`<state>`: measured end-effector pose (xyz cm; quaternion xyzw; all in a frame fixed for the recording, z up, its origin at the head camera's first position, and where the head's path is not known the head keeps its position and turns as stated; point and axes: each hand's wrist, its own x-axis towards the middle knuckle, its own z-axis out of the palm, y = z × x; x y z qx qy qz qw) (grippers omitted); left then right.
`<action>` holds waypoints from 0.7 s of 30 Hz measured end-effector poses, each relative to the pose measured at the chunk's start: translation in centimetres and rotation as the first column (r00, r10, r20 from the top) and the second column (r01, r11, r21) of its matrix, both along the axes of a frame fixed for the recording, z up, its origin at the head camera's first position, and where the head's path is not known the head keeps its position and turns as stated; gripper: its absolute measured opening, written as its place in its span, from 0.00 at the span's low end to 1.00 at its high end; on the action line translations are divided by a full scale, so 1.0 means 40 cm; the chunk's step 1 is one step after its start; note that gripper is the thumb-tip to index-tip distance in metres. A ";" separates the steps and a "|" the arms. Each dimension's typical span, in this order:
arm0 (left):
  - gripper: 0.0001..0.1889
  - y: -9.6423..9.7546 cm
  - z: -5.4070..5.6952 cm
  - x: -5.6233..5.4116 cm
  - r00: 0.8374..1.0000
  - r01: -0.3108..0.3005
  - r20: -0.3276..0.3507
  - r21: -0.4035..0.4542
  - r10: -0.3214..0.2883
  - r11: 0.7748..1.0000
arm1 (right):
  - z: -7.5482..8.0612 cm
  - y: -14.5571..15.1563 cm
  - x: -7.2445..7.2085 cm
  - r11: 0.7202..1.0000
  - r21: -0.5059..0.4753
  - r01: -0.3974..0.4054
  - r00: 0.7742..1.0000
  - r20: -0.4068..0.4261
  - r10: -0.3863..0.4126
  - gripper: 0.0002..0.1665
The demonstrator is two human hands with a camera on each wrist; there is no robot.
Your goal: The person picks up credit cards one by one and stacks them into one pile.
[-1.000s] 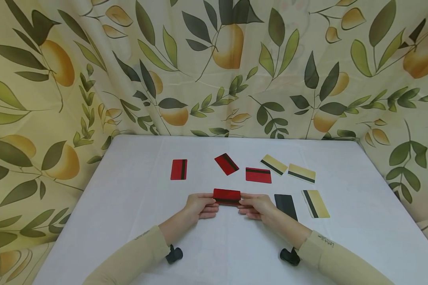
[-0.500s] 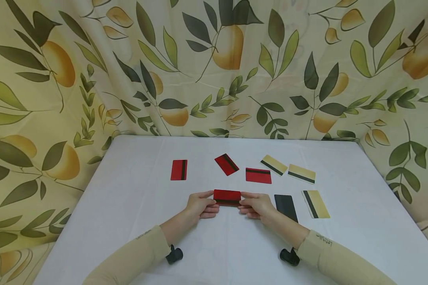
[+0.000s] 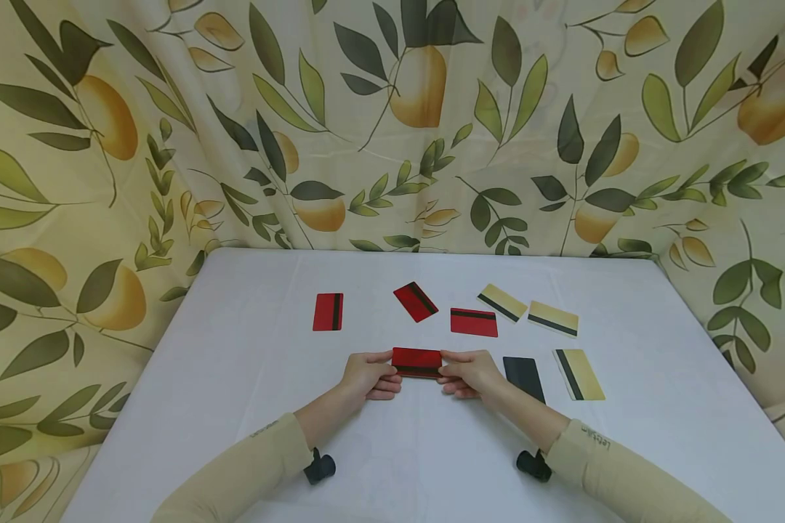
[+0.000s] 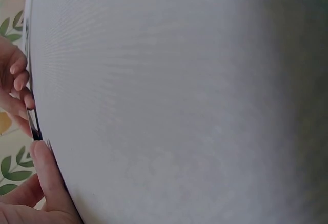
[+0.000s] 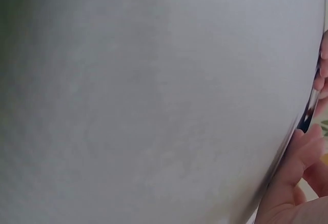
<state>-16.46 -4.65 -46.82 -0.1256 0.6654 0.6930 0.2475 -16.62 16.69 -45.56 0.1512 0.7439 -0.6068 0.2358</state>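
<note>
A red card (image 3: 416,357) with a dark stripe along its near edge is held level at the middle of the table. My left hand (image 3: 368,375) pinches its left end between thumb and fingers. The opposite end is pinched by my right hand (image 3: 472,373). Beneath the top card a thin edge shows; I cannot tell how many cards are there. Both wrist views catch the hands only at the border: the left hand (image 4: 48,183) low on the left, the right hand (image 5: 292,178) low on the right. A black card (image 3: 522,374) lies just beyond the right wrist, partly covered.
Loose red cards lie farther back: one at left (image 3: 328,312), a tilted one (image 3: 416,301) and another (image 3: 474,322). Gold striped cards lie to the right: one slanted (image 3: 502,302), one beside it (image 3: 554,318) and one nearer (image 3: 579,374). A leaf-patterned curtain (image 3: 392,145) borders the white table (image 3: 235,327).
Hardly anything differs. The right hand and wrist have shifted very slightly, while both hands keep their hold on the red card. The loose cards have not moved.
</note>
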 end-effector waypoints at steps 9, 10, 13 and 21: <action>0.22 0.000 -0.003 -0.004 1.000 0.006 -0.009 -0.030 -0.007 1.000 | -0.005 0.002 -0.004 0.998 0.042 -0.035 0.999 -0.012 0.036 0.28; 0.22 0.001 -0.006 -0.006 1.000 0.004 -0.008 -0.033 -0.004 0.999 | -0.004 0.002 -0.004 0.998 0.046 -0.040 0.999 -0.014 0.040 0.28; 0.22 0.003 -0.013 -0.008 1.000 0.003 -0.021 -0.043 -0.004 0.999 | -0.002 -0.001 -0.003 0.998 0.050 -0.036 0.999 -0.026 0.038 0.27; 0.21 0.006 -0.017 -0.007 0.999 -0.006 -0.040 -0.063 0.003 0.998 | -0.009 -0.006 -0.002 0.998 0.062 -0.010 0.999 -0.044 0.013 0.27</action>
